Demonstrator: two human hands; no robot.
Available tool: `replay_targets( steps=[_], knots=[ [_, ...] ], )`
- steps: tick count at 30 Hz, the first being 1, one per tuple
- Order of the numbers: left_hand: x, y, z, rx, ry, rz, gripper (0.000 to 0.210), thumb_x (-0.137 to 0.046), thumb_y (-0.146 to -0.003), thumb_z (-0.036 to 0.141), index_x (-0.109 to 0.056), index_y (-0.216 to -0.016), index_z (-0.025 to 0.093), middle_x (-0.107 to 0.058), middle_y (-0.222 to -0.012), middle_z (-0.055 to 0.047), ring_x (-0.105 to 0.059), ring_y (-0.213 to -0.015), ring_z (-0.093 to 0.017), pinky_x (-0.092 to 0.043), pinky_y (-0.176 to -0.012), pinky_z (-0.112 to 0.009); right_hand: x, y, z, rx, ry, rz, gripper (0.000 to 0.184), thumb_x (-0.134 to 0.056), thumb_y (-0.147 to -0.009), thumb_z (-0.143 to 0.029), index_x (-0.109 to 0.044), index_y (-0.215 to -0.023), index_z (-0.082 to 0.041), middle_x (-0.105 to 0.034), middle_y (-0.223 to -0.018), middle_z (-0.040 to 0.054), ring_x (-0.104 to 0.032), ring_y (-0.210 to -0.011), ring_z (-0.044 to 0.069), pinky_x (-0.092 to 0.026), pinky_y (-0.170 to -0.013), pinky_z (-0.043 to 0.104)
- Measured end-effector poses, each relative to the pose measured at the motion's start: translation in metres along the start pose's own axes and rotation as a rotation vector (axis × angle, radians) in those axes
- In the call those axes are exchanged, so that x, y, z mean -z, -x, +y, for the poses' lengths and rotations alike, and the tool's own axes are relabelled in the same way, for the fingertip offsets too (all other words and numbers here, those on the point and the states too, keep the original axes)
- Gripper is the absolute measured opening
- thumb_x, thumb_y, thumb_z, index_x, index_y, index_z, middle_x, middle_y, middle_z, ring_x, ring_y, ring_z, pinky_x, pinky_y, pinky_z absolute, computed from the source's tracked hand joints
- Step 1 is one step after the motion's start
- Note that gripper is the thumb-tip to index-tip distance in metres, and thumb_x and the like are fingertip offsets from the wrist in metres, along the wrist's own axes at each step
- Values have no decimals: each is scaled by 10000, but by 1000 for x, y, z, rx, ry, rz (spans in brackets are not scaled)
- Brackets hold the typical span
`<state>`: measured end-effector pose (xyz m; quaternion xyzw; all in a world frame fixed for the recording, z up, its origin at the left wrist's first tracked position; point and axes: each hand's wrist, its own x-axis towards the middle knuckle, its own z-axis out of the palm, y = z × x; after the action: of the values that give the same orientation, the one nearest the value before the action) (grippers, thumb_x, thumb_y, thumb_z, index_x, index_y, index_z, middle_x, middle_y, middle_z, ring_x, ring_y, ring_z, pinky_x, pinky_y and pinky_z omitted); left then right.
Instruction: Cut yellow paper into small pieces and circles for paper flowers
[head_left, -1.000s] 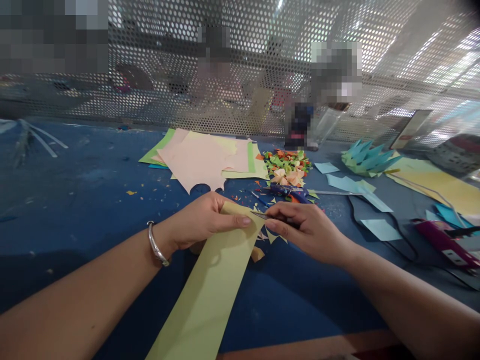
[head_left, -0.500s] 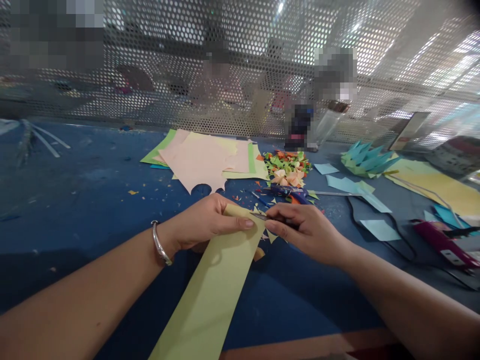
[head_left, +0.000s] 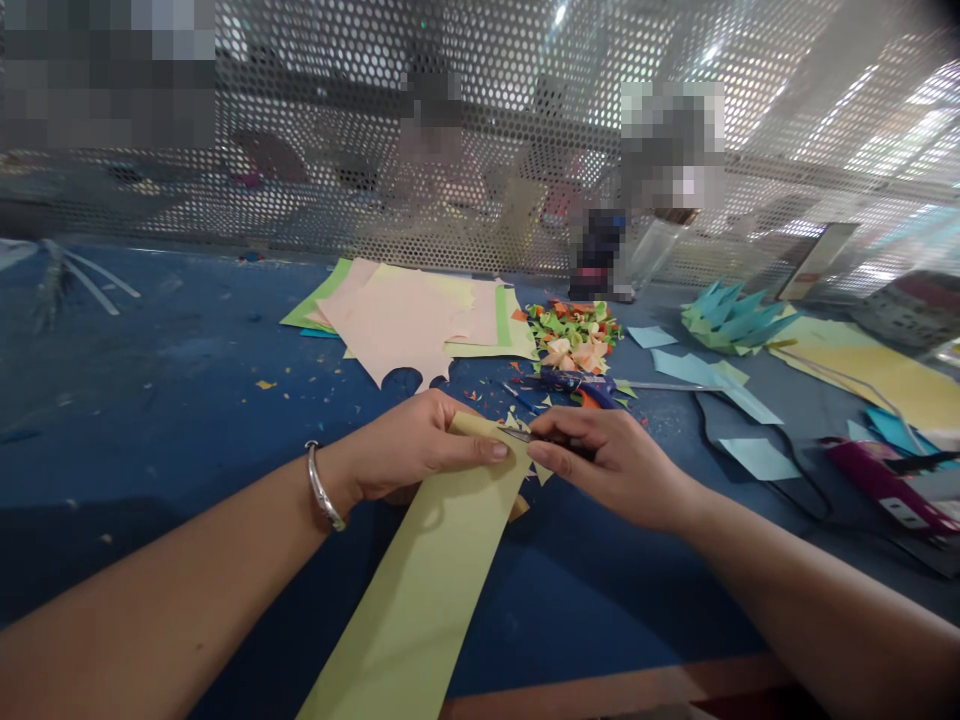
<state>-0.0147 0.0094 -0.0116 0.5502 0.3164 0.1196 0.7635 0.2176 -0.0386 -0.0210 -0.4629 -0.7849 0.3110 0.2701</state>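
Note:
My left hand (head_left: 427, 440) is closed on the far end of a long pale yellow-green paper strip (head_left: 442, 560), its thumb lying on top. The strip slopes down toward the table's front edge. In my right hand (head_left: 615, 460) is a pair of small scissors (head_left: 515, 433), the metal blades pointing left at the strip's upper right corner. My fingers hide most of their dark handles. Little triangular paper scraps (head_left: 543, 473) lie beneath the blades.
Behind my hands lie stacked pink and green sheets (head_left: 405, 315) and a heap of small paper flowers (head_left: 574, 335). A blue glue gun (head_left: 577, 383) rests beside them. Farther right are light-blue paper pieces (head_left: 757, 458), a blue spiky paper form (head_left: 735, 318) and a purple power strip (head_left: 889, 485).
Both hands stay in nearly the same place. The scissors' blades have shifted very slightly at the strip's corner.

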Motion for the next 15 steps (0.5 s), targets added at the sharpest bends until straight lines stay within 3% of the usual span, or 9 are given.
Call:
replay_targets(
  steps=[9,15],
  knots=[
    [0,-1,-1,1,4,-18,185,-727,-859,322,-785,-916,156,-796,-843,-74,-717,-620,-132,-504,-537,-178,1,0,-2,18,-1,3,250,-548,-973,-388,-619,-862,-175,-504,-676,-41,-425,-581,80,-349,-525,197],
    [-1,-2,0,13,6,-29,133,-742,-846,294,-786,-825,170,-775,-750,-22,-686,-556,-108,-493,-517,-174,1,0,-3,42,3,-5,244,-542,-978,-372,-616,-857,-172,-504,-697,-37,-421,-591,79,-349,-527,199]
  ],
)
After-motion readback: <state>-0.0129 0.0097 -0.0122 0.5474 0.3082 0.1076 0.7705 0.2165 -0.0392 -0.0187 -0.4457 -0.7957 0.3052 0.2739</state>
